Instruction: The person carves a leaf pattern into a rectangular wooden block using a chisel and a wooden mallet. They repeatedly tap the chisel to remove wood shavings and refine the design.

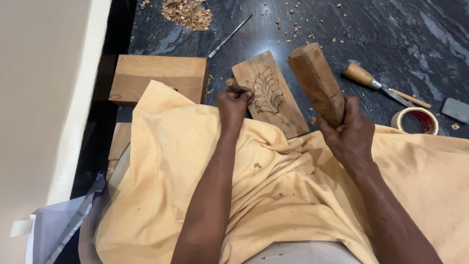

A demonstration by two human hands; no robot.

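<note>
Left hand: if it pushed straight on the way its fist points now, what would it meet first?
Probably the carved wooden panel: the left hand, closed on a small tool, sits at the panel's left edge, aimed toward the leaf carving. Depth is unclear.

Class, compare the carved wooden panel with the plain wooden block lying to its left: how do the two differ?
The carved panel bears a cut leaf pattern; the plain block has a smooth, bare face. The panel lies at a slant, its near end on the yellow cloth; the block lies square on the dark floor. The left hand rests at the panel's edge; no hand touches the block. Both are flat brown wood.
</note>
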